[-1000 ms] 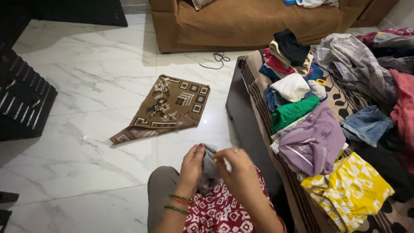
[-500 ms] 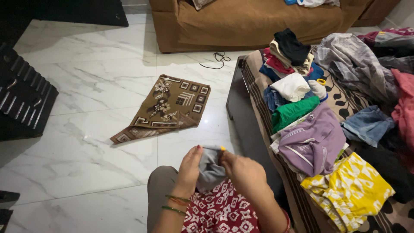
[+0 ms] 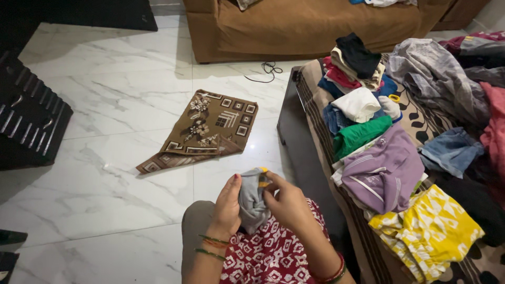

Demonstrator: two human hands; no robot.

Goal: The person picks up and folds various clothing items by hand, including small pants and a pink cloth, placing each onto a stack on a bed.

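Over the lap, head view: two hands, one small grey cloth (image 3: 252, 202) with a yellow edge. Left hand (image 3: 227, 208) cupped the cloth from the left, fingers curled against it. Right hand (image 3: 286, 202) pinched its top edge between thumb and fingertips. Cloth sat bunched between both hands, above a red-and-white patterned garment (image 3: 268, 255) on the lap. Bangles on both wrists.

Floor count: one brown patterned mat (image 3: 205, 129), partly folded at its near edge, on white marble floor (image 3: 105, 173); one black cable (image 3: 265, 68) near one brown sofa (image 3: 305, 26).

Bed (image 3: 315, 131) on the right carried the clothes, no bins. One folded stack topped by a black piece (image 3: 357, 52); one white piece (image 3: 357, 104), one green (image 3: 360, 134), one purple (image 3: 386, 168), one yellow printed (image 3: 426, 231), one blue denim piece (image 3: 450, 150), one grey heap (image 3: 436, 73), one pink piece (image 3: 494, 126) at the edge.

Versus half a second earlier: cloth was more gathered, right hand had shifted onto its top edge. Rest unchanged.
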